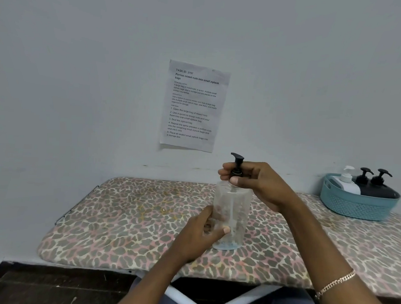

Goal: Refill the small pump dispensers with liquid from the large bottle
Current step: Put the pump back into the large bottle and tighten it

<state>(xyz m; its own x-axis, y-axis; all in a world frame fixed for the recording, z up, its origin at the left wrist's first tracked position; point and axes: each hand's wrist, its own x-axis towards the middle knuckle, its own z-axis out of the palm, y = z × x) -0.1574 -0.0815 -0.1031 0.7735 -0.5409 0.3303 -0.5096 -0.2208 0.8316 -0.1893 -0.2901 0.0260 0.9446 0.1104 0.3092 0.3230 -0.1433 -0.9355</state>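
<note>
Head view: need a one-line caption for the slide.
Left hand holds a clear dispenser upright on the leopard-print board while the right hand grips its black pump.

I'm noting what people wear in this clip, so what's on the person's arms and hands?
Both arms are bare as far as the picture shows, with no sleeves in view. The left hand and right hand wear no gloves. A pinkish-gold chain bracelet sits on the right wrist.
</note>
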